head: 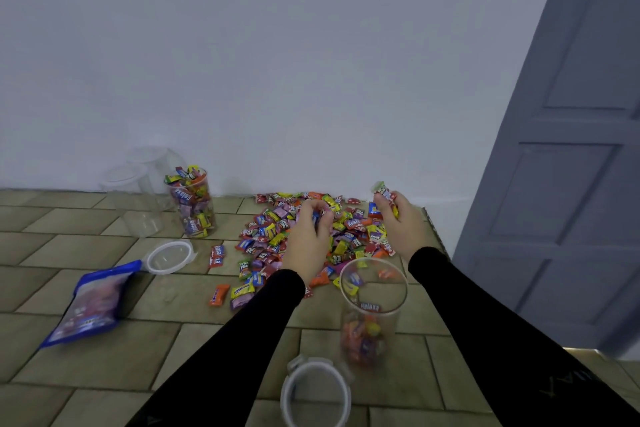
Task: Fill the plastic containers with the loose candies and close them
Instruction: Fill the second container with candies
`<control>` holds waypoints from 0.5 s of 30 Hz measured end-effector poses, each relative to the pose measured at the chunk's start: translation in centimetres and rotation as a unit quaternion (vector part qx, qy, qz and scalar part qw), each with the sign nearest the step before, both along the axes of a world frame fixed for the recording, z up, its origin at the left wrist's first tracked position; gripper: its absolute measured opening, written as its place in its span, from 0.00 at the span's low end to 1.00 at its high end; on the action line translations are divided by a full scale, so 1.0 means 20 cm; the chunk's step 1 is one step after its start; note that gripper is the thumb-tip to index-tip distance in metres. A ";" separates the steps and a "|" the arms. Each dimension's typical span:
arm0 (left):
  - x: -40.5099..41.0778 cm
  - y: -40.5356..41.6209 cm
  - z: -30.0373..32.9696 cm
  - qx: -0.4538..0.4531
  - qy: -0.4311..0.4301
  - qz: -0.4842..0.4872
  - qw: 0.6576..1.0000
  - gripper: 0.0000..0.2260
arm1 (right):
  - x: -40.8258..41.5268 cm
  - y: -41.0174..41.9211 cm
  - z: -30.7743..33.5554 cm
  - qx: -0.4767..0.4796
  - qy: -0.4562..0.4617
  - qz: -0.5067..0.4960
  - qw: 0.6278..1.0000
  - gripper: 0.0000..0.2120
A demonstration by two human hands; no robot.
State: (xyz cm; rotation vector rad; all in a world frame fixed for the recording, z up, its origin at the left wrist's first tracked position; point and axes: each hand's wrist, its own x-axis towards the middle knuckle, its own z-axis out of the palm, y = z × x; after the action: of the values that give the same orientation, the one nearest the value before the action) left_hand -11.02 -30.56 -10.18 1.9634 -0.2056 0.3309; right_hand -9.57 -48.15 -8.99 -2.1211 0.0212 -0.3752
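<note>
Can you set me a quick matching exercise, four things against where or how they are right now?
Things:
1. near container
2. far container
3. blue bag
4. right hand

States:
A. lying flat on the floor at the left
B. heaped to the rim, no lid on
C. lifted above the pile, gripping candies
D. open, only its bottom filled

Pairs: 1-D, 2-B, 3-A, 4-C

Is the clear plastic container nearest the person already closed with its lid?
No. The near clear plastic container stands open-topped and partly filled, while a white-rimmed round lid lies on the tiled floor beside it.
</note>
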 end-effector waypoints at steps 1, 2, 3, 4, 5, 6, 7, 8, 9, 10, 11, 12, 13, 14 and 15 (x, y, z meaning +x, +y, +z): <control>-0.02 -0.01 0.02 -0.013 -0.007 0.001 1.000 0.08 | -0.03 0.00 0.03 0.022 -0.013 0.000 1.000 0.24; -0.04 -0.02 0.04 -0.024 -0.012 0.003 1.000 0.08 | -0.05 0.00 0.06 0.051 -0.033 0.002 0.998 0.20; -0.05 -0.03 0.06 -0.035 -0.017 0.004 0.999 0.08 | -0.08 0.01 0.09 0.077 -0.059 0.005 0.995 0.17; -0.07 -0.04 0.08 -0.047 -0.023 0.003 0.999 0.09 | -0.10 0.02 0.11 0.098 -0.086 0.004 0.991 0.16; -0.09 -0.04 0.10 -0.057 -0.027 0.001 0.998 0.10 | -0.12 0.03 0.13 0.116 -0.105 0.002 0.988 0.16; -0.11 -0.06 0.11 -0.067 -0.031 0.000 0.997 0.10 | -0.13 0.05 0.15 0.135 -0.117 0.004 0.984 0.16; -0.13 -0.07 0.13 -0.076 -0.037 0.002 0.996 0.10 | -0.15 0.06 0.17 0.155 -0.122 0.009 0.980 0.15; -0.15 -0.08 0.14 -0.085 -0.046 0.006 0.995 0.10 | -0.17 0.07 0.19 0.175 -0.125 0.017 0.977 0.15; -0.18 -0.09 0.15 -0.094 -0.055 0.010 0.994 0.09 | -0.20 0.08 0.20 0.191 -0.126 0.024 0.973 0.14; -0.20 -0.10 0.16 -0.104 -0.062 0.013 0.993 0.09 | -0.22 0.09 0.21 0.203 -0.127 0.031 0.971 0.14; -0.22 -0.11 0.17 -0.113 -0.067 0.012 0.991 0.09 | -0.25 0.10 0.22 0.216 -0.127 0.036 0.968 0.14; -0.24 -0.12 0.18 -0.123 -0.070 0.012 0.990 0.09 | -0.27 0.11 0.22 0.232 -0.125 0.038 0.964 0.14; -0.26 -0.13 0.19 -0.130 -0.074 0.012 0.989 0.09 | -0.30 0.13 0.23 0.251 -0.124 0.039 0.959 0.13; -0.28 -0.14 0.19 -0.137 -0.078 0.012 0.987 0.09 | -0.32 0.15 0.22 0.270 -0.125 0.038 0.954 0.13; -0.30 -0.15 0.19 -0.142 -0.085 0.013 0.986 0.09 | -0.33 0.16 0.22 0.287 -0.126 0.035 0.949 0.12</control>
State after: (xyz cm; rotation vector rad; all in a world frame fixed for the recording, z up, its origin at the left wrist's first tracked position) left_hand -17.03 -33.56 -6.41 1.6586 -0.2287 0.5164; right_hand -16.20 -44.97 -4.59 -1.4852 -0.0840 -0.5240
